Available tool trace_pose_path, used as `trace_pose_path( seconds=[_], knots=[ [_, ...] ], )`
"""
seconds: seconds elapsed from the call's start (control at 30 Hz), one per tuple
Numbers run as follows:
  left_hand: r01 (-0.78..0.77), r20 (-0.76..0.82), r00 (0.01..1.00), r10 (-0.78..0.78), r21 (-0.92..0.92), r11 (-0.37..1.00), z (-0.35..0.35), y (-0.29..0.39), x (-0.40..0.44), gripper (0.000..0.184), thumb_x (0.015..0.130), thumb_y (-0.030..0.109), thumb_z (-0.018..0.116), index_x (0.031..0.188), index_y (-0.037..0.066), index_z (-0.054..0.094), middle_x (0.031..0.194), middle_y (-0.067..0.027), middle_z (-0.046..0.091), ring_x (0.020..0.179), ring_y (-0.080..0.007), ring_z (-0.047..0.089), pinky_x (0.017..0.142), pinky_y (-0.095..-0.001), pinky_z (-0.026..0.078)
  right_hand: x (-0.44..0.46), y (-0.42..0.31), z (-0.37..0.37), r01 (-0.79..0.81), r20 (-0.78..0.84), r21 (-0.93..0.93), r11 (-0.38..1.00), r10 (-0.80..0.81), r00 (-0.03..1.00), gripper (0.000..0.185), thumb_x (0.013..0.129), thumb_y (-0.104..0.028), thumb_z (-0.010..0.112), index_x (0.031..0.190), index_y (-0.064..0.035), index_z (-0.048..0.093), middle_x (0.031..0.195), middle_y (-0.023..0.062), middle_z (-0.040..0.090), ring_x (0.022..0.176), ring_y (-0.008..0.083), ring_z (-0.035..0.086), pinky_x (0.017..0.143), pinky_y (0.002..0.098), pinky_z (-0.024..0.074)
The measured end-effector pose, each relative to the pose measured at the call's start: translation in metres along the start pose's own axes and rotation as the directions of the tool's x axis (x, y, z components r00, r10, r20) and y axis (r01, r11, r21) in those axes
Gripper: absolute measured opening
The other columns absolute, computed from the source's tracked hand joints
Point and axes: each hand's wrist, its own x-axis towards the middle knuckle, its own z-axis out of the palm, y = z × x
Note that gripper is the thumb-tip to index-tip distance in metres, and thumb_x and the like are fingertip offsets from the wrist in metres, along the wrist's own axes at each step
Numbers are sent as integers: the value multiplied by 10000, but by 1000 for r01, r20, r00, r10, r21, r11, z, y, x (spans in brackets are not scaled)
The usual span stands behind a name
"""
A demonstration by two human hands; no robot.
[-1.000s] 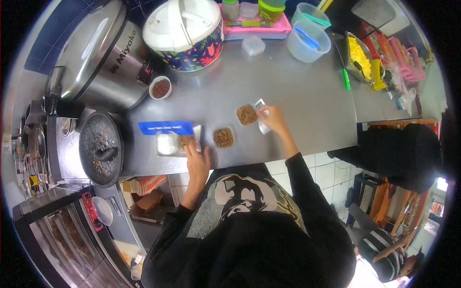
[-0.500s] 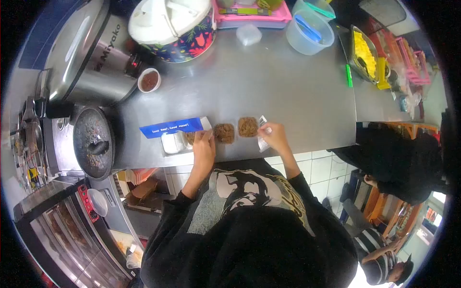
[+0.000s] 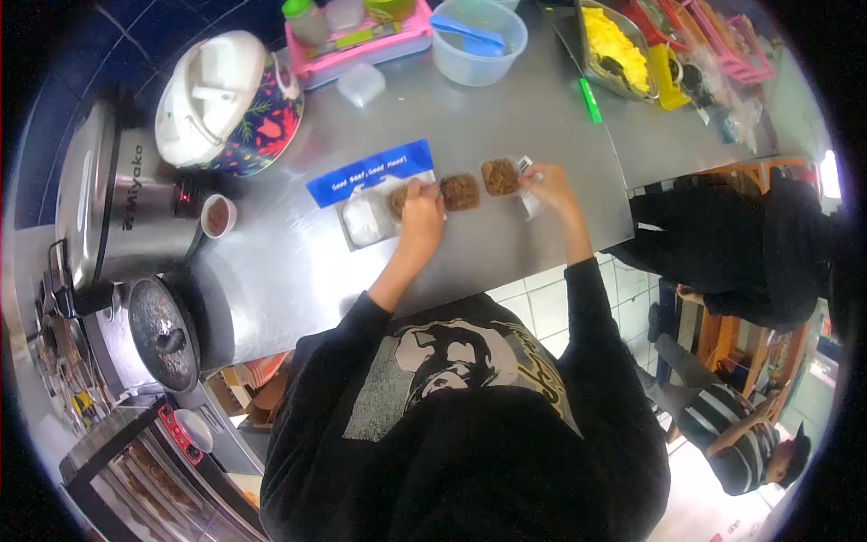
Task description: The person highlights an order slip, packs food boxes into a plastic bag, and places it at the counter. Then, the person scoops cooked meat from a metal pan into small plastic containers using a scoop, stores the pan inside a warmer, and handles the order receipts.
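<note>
A small box with a blue lid flap [image 3: 370, 173] lettered "Good Beef, Good Mood!" lies open on the steel counter. In its left part sits a white block, perhaps rice [image 3: 366, 218]. My left hand [image 3: 423, 219] has its fingers closed at the box's right part, on a small clear tub of brown shredded food [image 3: 397, 200], partly hidden. To its right are a second tub of the brown food [image 3: 460, 191] and a third tub [image 3: 499, 177]. Beside the third, my right hand [image 3: 551, 187] pinches a white printed slip [image 3: 530, 206].
At the left stand a steel cooker [image 3: 135, 199], a small cup [image 3: 219, 216], a flowered pot [image 3: 262, 126] and a stone mortar [image 3: 163, 334]. A pink tray [image 3: 361, 54], blue-handled tub [image 3: 479, 63] and yellow food pan [image 3: 619, 50] line the back. Two people are at the right.
My view has turned, so the counter things appear shifted. Both hands stay at about the same spots by the tubs; the white slip now shows lower, below my right fingers.
</note>
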Motion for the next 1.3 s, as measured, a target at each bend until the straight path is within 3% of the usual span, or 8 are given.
trace_pose_path(
  seconds=[0.17, 0.23, 0.43, 0.6, 0.87, 1.07, 1.13, 1.3],
  knots=[
    [5, -3, 1000, -5, -99, 995, 8, 12, 20, 203, 782, 69, 647, 952, -30, 595, 1010, -204, 519, 845, -405, 559, 747, -465, 465, 11, 0, -32, -78, 22, -4, 997, 78, 997, 163, 747, -167, 660, 805, -19, 699, 734, 165, 664, 660, 243, 645, 655, 358, 501],
    [28, -27, 999, -32, -146, 989, -5, 13, 14, 220, 764, 98, 680, 937, -11, 601, 1012, -179, 525, 852, -386, 556, 753, -457, 456, -8, -10, -39, 69, -209, -213, 975, -114, 971, 191, 789, -114, 590, 930, -24, 683, 737, 172, 656, 677, 261, 647, 677, 356, 503],
    [-331, 4, 936, 352, 356, 874, -51, -29, -17, 150, 693, 141, 721, 813, 107, 638, 807, -30, 577, 851, -245, 550, 753, -385, 404, -112, -108, 28, 262, -200, 427, 865, -192, 961, 261, 785, -27, 575, 1045, -36, 589, 1010, 176, 573, 924, 344, 586, 837, 395, 464],
    [-307, 39, 951, 306, 223, 925, -56, -31, -8, 113, 715, 119, 696, 804, 108, 626, 799, -30, 581, 790, -229, 564, 731, -372, 407, -132, -85, 127, 170, -84, 50, 984, -165, 983, 207, 781, -138, 626, 977, -70, 627, 1076, 173, 497, 931, 337, 562, 827, 402, 464],
    [-252, 64, 968, 245, 204, 946, -53, -32, -16, 120, 716, 99, 682, 813, 101, 612, 797, -22, 581, 765, -220, 562, 707, -364, 408, -88, -100, 156, 380, -370, -317, 869, -482, 794, 157, 799, -148, 619, 932, -65, 632, 901, 100, 562, 783, 286, 526, 642, 391, 413],
    [-307, 34, 952, 305, 147, 940, -85, 14, 5, 145, 731, 100, 715, 858, 72, 652, 789, -63, 621, 736, -231, 609, 695, -356, 463, -127, -105, 105, 310, -315, 97, 946, -267, 911, 157, 859, -62, 531, 995, -29, 602, 850, 136, 611, 762, 313, 580, 707, 383, 467],
    [-261, -11, 964, 264, -205, 944, -121, 31, 32, 161, 758, 58, 706, 911, 69, 658, 816, -80, 651, 716, -209, 636, 673, -322, 498, -131, -107, 83, 160, -199, 318, 935, -100, 975, 197, 893, -31, 471, 1056, -18, 581, 855, 138, 615, 702, 272, 591, 661, 349, 481],
    [-409, -295, 884, 363, -114, 905, -175, 2, 220, 257, 818, 39, 659, 1064, 20, 589, 881, -66, 648, 767, -143, 627, 697, -269, 501, -94, -129, 32, 286, -250, 340, 896, -208, 946, 232, 917, -13, 422, 1095, -25, 571, 866, 117, 623, 680, 198, 578, 636, 302, 473]
  ],
)
